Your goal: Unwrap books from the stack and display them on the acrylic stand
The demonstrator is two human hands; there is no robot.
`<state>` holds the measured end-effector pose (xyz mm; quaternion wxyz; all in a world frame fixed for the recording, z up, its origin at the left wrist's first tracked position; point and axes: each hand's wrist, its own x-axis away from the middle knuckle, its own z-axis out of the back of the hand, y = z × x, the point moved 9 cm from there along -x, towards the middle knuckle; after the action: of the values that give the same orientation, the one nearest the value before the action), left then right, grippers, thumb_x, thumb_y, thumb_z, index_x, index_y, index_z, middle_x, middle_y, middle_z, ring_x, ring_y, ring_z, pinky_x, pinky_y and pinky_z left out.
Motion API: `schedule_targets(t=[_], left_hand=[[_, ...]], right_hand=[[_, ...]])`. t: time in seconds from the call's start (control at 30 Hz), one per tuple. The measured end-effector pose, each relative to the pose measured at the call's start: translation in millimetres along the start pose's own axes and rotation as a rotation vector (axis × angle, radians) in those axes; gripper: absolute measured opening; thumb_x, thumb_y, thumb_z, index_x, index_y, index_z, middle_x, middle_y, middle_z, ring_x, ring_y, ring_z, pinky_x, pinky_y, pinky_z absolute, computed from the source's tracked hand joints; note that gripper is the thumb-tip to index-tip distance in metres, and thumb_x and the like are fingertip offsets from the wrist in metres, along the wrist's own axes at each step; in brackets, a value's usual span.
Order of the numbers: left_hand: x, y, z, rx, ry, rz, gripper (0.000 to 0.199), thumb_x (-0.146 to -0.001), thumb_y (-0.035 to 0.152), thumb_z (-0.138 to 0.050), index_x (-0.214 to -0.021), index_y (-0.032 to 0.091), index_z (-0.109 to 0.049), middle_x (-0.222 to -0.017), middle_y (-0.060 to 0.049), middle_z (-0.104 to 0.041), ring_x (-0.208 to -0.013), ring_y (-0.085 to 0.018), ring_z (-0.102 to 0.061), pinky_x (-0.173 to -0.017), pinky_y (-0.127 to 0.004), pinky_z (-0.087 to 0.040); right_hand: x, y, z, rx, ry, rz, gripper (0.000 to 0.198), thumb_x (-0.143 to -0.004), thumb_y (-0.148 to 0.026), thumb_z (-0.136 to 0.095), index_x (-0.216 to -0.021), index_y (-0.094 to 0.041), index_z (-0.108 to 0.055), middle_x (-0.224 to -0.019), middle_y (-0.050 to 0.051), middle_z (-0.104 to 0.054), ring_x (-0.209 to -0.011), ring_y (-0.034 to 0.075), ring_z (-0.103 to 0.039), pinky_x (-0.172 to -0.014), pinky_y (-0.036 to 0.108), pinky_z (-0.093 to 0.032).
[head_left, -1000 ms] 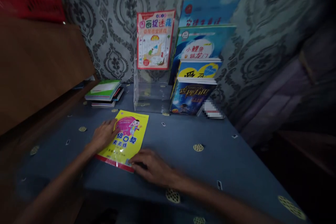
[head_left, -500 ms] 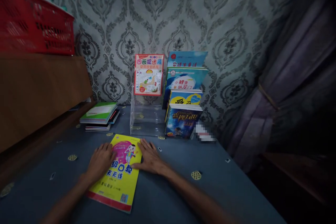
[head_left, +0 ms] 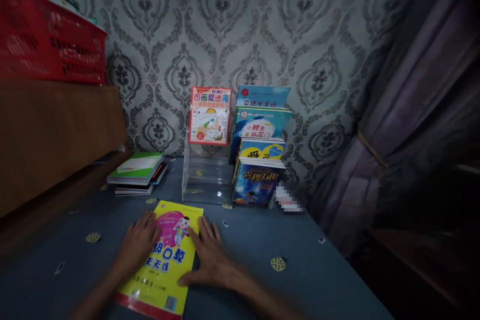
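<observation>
A yellow workbook [head_left: 161, 280] with a red bottom strip, a pink circle and a cartoon child on its cover lies slightly slanted on the table. Along its left edge rests my left hand [head_left: 138, 240], palm down, fingers stretched forward and their tips at the cover's edge. My right hand [head_left: 213, 255] is spread at the right edge, with the thumb over the cover and the other fingers pointing forward beside it. Behind the workbook stands a clear acrylic stepped rack [head_left: 206, 195]. On its top step leans a red-bordered picture book [head_left: 210, 117].
Several books, a dark blue one [head_left: 257, 185] foremost, fill the rack's right side. A book stack with a green cover [head_left: 137, 166] lies at left. A red basket [head_left: 78, 50] sits on a brown wooden cabinet [head_left: 60, 135]. A purple curtain [head_left: 352, 180] hangs right of the blue-grey table [head_left: 307, 290].
My right hand has spread wider and slid nearer along the workbook's right edge. The view has tilted up slightly, so everything sits lower. My left hand stays at the left edge.
</observation>
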<state>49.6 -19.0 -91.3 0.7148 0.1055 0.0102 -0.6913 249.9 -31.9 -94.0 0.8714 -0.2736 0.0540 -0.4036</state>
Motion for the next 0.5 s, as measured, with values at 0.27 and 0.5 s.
schedule_targets(t=[0.27, 0.5], left_hand=[[1, 1, 8, 0.052, 0.057, -0.018, 0.046, -0.100, 0.030, -0.039, -0.136, 0.010, -0.058, -0.147, -0.022, -0.056, -0.138, -0.033, -0.052, -0.112, -0.051, -0.040], [-11, -37, 15, 1.076, 0.099, 0.307, 0.029, -0.075, 0.026, -0.070, -0.102, 0.019, -0.073, -0.101, -0.009, -0.078, -0.102, -0.029, -0.070, -0.090, -0.038, -0.055]], right_hand=[[26, -26, -19, 0.006, -0.089, 0.069, 0.131, -0.065, -0.085, -0.069, -0.163, -0.014, -0.020, -0.168, 0.025, 0.003, -0.156, 0.040, 0.010, -0.124, 0.063, 0.005], [21, -28, -18, 0.051, -0.103, 0.029, 0.131, -0.064, -0.080, -0.074, -0.161, -0.007, -0.026, -0.167, 0.029, 0.001, -0.156, 0.041, 0.009, -0.124, 0.062, 0.003]])
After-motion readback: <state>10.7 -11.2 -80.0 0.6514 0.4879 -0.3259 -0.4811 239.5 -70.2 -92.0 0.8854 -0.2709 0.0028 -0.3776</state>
